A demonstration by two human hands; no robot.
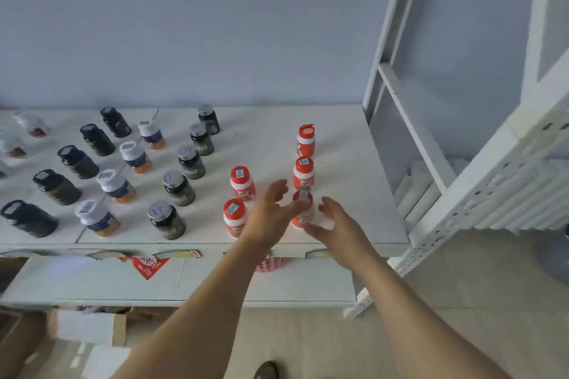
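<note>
Left hand (269, 220) spread wide, fingertips touched red bottle (304, 197) from 9 o'clock, right hand (337, 226) wide at 3 o'clock, contact unclear

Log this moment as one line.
left hand open | right hand open | both flank front-right red bottle | not gripped yet

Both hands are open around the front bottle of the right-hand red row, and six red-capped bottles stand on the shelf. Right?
Not six: the head view shows five on the shelf, two left, three right. The left hand and right hand are open around that front bottle.
</note>
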